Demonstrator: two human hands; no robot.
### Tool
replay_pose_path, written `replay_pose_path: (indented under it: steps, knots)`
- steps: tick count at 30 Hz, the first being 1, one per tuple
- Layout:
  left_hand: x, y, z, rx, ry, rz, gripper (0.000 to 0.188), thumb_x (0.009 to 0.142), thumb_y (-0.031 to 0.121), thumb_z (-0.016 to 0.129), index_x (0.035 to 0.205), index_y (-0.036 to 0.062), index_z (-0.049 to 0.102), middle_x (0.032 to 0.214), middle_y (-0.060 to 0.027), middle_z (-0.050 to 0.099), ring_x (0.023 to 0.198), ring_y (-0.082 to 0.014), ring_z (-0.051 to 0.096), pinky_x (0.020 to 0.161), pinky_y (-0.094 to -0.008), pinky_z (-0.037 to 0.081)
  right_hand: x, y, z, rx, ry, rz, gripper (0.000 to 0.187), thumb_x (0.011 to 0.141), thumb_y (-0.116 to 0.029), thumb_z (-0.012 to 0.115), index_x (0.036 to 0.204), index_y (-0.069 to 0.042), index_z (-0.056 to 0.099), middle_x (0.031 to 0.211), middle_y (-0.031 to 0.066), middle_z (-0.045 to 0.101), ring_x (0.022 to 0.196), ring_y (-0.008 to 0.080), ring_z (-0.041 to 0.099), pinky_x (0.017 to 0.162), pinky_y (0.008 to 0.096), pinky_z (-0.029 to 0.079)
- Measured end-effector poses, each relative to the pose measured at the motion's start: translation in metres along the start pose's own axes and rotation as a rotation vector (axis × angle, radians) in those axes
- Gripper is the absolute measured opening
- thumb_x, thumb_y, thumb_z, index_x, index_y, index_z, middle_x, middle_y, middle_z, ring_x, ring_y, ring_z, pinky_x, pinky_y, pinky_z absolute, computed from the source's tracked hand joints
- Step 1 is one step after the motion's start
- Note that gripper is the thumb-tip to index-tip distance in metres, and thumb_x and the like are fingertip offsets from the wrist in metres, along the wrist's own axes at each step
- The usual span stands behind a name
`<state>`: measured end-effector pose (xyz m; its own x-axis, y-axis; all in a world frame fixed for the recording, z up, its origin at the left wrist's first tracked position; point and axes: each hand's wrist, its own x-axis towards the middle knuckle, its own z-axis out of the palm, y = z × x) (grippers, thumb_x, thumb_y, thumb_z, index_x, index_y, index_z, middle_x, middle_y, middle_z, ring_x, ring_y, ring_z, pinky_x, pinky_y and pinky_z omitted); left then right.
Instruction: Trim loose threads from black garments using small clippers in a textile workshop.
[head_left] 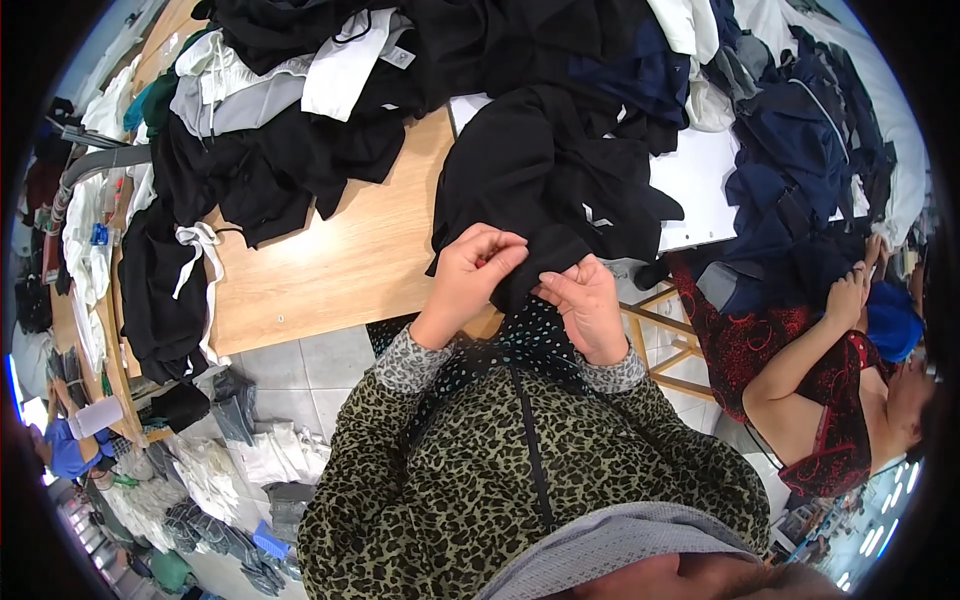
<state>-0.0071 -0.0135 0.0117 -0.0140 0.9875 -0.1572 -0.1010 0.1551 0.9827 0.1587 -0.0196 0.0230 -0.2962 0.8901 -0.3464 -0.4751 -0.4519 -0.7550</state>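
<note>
A black garment (495, 165) of soft cloth lies bunched on the table in front of me, and its near end hangs over the table edge towards my lap. My left hand (478, 275) is closed at the left side of this end, thumb and forefinger pinched together over the cloth. On the right side, my right hand (585, 305) pinches the garment's edge between thumb and fingers. A short stretch of black cloth spans the gap between the hands. Small white marks show on the garment farther off. Whether a thread is between my left fingertips is too small to tell.
Black, grey and white clothes (240, 100) are heaped at the far left of the wooden table (330, 240). Dark blue garments (790, 130) pile up at the right, where a co-worker (800, 370) sits by a wooden stool (665, 335). Bundled garments (215, 480) cover the floor at left.
</note>
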Motion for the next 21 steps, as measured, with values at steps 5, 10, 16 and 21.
replay_pose_path:
  steps: [5, 10, 16, 21]
  knots:
    - [-0.005, 0.002, 0.005, 0.321, -0.067, 0.316, 0.006, 0.078, 0.002, 0.068, 0.084, -0.0001, 0.066, 0.083, -0.0002, 0.055, 0.064, -0.0063, 0.048, 0.056, -0.0208, 0.039, 0.001, 0.002, 0.002, -0.037, -0.029, -0.022, 0.033, 0.084, 0.009, 0.053, 0.115, 0.002, 0.046, 0.108, 0.0093, 0.061, 0.095, 0.0142, 0.061, 0.083, 0.0286, 0.051]
    - [0.004, 0.004, 0.001, -0.147, -0.122, -0.282, 0.012, 0.086, 0.013, 0.064, 0.086, 0.0007, 0.061, 0.069, 0.0040, 0.050, 0.060, -0.0061, 0.049, 0.052, -0.0209, 0.038, 0.001, 0.002, 0.000, -0.069, -0.001, -0.014, 0.031, 0.083, 0.008, 0.055, 0.113, 0.003, 0.047, 0.105, 0.0088, 0.062, 0.090, 0.0126, 0.061, 0.079, 0.0264, 0.050]
    - [0.008, 0.002, -0.013, -0.365, -0.185, -0.441, 0.011, 0.083, 0.011, 0.067, 0.088, 0.0022, 0.063, 0.069, 0.0037, 0.051, 0.061, -0.0057, 0.048, 0.050, -0.0193, 0.037, 0.001, 0.001, 0.000, -0.061, 0.020, -0.016, 0.030, 0.084, 0.007, 0.055, 0.112, 0.003, 0.047, 0.104, 0.0093, 0.062, 0.089, 0.0125, 0.061, 0.078, 0.0261, 0.049]
    - [-0.006, 0.001, -0.001, 0.483, -0.054, 0.557, 0.022, 0.071, 0.003, 0.071, 0.092, 0.0047, 0.066, 0.081, -0.0047, 0.055, 0.060, -0.0139, 0.055, 0.051, -0.0250, 0.045, 0.001, -0.001, 0.003, -0.031, 0.056, -0.011, 0.022, 0.085, 0.006, 0.054, 0.105, 0.002, 0.048, 0.098, 0.0079, 0.062, 0.085, 0.0118, 0.061, 0.079, 0.0269, 0.050]
